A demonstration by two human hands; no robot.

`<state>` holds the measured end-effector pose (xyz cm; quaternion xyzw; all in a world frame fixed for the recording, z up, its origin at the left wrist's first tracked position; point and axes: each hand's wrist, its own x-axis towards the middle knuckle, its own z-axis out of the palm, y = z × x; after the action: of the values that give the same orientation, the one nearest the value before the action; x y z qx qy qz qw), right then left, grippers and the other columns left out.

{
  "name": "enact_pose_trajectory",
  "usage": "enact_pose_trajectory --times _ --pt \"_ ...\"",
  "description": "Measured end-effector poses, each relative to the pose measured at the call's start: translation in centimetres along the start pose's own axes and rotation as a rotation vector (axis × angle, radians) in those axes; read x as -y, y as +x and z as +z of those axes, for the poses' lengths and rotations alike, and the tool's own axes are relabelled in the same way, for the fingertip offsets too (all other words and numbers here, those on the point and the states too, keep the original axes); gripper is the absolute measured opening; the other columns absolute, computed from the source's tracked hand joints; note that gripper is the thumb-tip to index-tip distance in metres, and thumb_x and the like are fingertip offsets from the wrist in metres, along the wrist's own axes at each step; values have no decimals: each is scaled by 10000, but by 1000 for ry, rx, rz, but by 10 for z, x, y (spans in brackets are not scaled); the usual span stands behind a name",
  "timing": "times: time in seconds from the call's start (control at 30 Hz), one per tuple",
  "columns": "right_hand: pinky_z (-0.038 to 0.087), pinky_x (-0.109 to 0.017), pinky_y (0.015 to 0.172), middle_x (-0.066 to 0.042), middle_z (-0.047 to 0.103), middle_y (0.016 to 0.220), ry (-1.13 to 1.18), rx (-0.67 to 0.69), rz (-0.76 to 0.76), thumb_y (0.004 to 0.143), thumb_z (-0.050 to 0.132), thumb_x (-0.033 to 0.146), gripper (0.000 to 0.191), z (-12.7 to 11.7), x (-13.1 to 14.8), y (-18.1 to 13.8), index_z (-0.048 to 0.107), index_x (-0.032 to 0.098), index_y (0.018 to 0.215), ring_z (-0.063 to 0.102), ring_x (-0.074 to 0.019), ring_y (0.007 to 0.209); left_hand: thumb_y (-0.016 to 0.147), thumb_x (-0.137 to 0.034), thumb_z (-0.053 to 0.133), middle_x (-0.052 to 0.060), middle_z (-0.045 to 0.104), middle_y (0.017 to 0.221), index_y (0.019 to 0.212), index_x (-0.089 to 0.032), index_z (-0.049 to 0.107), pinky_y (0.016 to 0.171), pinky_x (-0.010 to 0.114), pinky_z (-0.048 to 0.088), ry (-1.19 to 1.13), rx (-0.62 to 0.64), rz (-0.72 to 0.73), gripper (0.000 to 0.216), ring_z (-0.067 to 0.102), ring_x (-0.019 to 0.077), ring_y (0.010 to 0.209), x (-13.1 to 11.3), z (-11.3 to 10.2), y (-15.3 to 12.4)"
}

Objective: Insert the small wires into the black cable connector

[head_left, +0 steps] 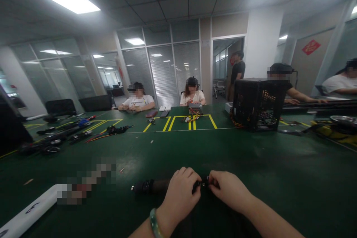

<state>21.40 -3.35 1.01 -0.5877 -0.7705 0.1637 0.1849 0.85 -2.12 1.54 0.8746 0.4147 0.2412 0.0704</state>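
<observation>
1. Far to the left of both hands' fingers, a long white object (35,212) with dark marks lies on the green tabletop (292,171); its far end is pixelated. A tan scrap (28,182) sits to the left of it.
2. Beyond the fingers, to the left, lies a jumble of black parts (55,139) with coloured wires.
3. Across the tabletop, beyond the fingers and slightly left, sits a person in a white shirt (138,100).
4. Just left of the left fingers, the black cylinder (146,186) lies sideways, a metal tip at its left end, its right part running behind the left hand.
5. The left hand (182,190), a green bangle (154,223) at its wrist, has its fingers bent over, thumb and forefinger pinching a black end piece (196,186); whether this belongs to the cylinder is hidden.
6. Straight beyond the fingers, another person (192,96) works over a grey box (195,109) with coloured wires.
7. Between the two hands, a small black fitting (205,181) is pinched by the right hand's (230,190) thumb and forefinger; the other right fingers are curled in.
8. Beyond the right fingers, to the right, stands a black computer case (256,106).
</observation>
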Motion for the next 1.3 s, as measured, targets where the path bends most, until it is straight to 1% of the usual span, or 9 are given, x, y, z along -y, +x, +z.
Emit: enact_pose_trajectory --times 0.23,0.47,0.57,0.67,0.87,0.93,1.0,1.13,1.3 --pt "343 -245 589 23 687 776 38 43 34 817 600 243 88 5 4 -3 684 267 829 619 -168 713 799 -146 593 -17 604 963 977 -252 577 781 328 390 -72 68 -6 208 540 191 890 6 8 1" --pt "345 -216 541 23 669 712 197 29 76 833 551 232 85 11 8 0 633 224 815 607 -134 640 787 -161 598 -9 593 923 951 -231 542 762 320 385 -8 99 11 187 536 192 867 9 7 2" --pt "341 -213 548 21 657 708 179 13 87 827 536 198 87 14 7 2 617 214 801 598 -131 642 810 -181 594 -9 587 922 938 -226 533 766 313 390 36 95 26 149 532 189 867 11 8 4" --pt "331 -214 543 15 655 718 129 69 72 793 562 173 75 15 7 1 626 213 793 587 -137 644 821 -201 605 -10 587 939 932 -225 532 768 307 396 65 103 54 135 534 188 873 13 8 6" --pt "310 -222 516 11 661 708 120 134 76 800 602 244 51 14 9 -2 647 221 800 583 -148 625 825 -215 633 -10 602 967 964 -229 548 795 312 415 57 114 83 163 551 192 897 14 2 7" --pt "314 -221 509 8 671 721 163 160 79 806 620 292 80 14 6 -2 657 221 819 594 -151 628 835 -220 629 -5 610 986 978 -230 558 811 316 422 29 112 85 160 556 193 912 12 1 5" --pt "333 -215 519 1 681 747 209 173 66 806 626 302 96 15 2 -1 662 217 832 608 -155 653 859 -218 605 -2 618 1012 977 -231 570 882 337 411 3 91 89 123 559 193 944 10 1 3" --pt "379 -202 537 -16 689 761 297 186 70 794 587 215 75 14 -4 1 653 191 821 625 -158 678 879 -181 561 -7 626 1053 949 -232 585 1015 388 329 -30 50 91 90 552 188 1000 8 5 0" --pt "432 -182 525 -25 710 786 524 317 149 770 563 147 125 12 -12 2 629 171 873 644 -150 659 794 -109 549 17 621 993 973 -213 571 931 371 383 -60 29 26 208 545 201 945 6 12 -1"
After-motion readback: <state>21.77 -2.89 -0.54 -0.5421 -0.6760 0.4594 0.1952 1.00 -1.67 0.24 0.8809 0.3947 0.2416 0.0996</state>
